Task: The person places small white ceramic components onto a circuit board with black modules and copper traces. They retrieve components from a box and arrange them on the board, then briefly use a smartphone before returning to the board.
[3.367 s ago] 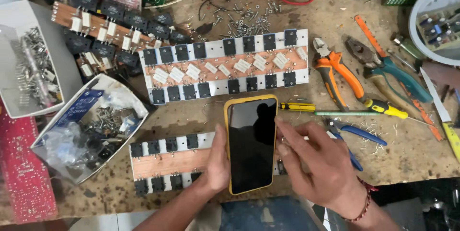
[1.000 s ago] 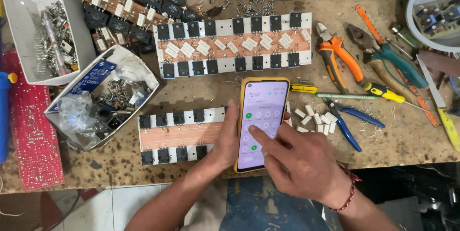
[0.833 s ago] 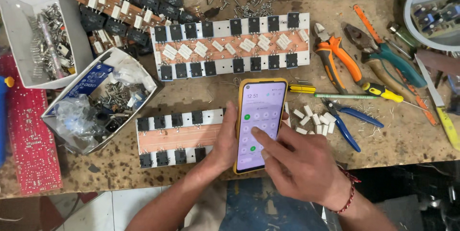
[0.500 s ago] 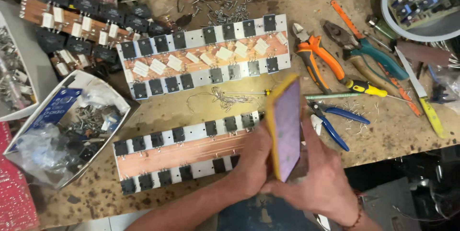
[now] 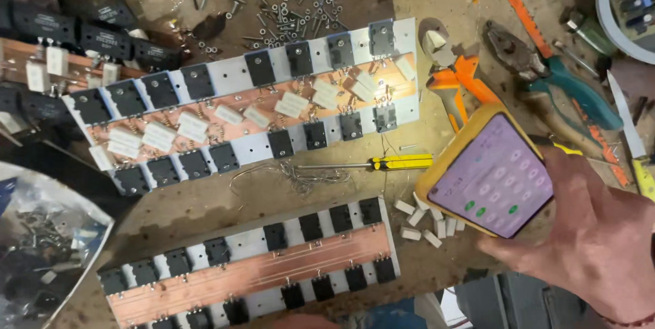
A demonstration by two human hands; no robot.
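Phone (image 5: 492, 176) in its yellow case sits gripped in your right hand (image 5: 590, 240), held above the bench just right of the yellow-handled screwdriver (image 5: 372, 163), its lit screen facing up. Its long axis runs diagonally, one short end up toward the orange pliers (image 5: 458, 85) and the other down toward your palm. Your left hand barely shows at the bottom edge below the lower copper board (image 5: 249, 276), so you cannot tell its grip

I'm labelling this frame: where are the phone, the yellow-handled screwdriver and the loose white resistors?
phone (image 5: 492, 177), head view, middle of its lit screen.
yellow-handled screwdriver (image 5: 402, 162), head view, on the yellow handle.
loose white resistors (image 5: 431, 237), head view, one block of the pile.
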